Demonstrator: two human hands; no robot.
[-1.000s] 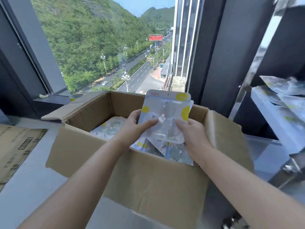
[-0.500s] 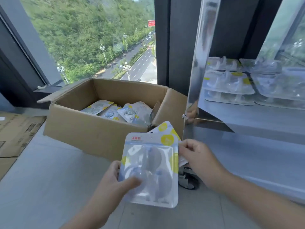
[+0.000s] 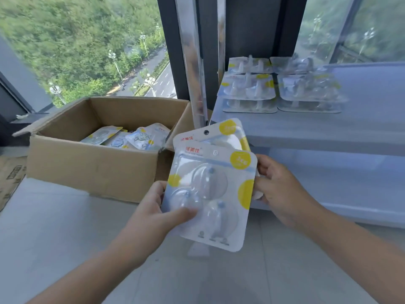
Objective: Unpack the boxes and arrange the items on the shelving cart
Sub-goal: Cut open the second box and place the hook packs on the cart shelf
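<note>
A pale tiled floor (image 3: pixel 54 238) runs to tall windows. The shelving cart (image 3: pixel 328 132) stands right, blister packs (image 3: pixel 282 93) stacked on its shelf. The open cardboard box (image 3: pixel 92 163) sits left, more packs inside. The left hand (image 3: pixel 153 213) and right hand (image 3: pixel 278 189) hold overlapping packs (image 3: pixel 210 189) between box and cart, fingers (image 3: pixel 186 212) pinching their edges.

Two overlapped blister packs (image 3: pixel 210 194), perhaps suction hooks, upright beside open box (image 3: pixel 96 167).

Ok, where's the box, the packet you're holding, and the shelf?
box (image 3: pixel 92 167), head view, on its front cardboard wall.
packet (image 3: pixel 210 194), head view, on the clear plastic front.
shelf (image 3: pixel 306 128), head view, on a bare part of its top.
</note>
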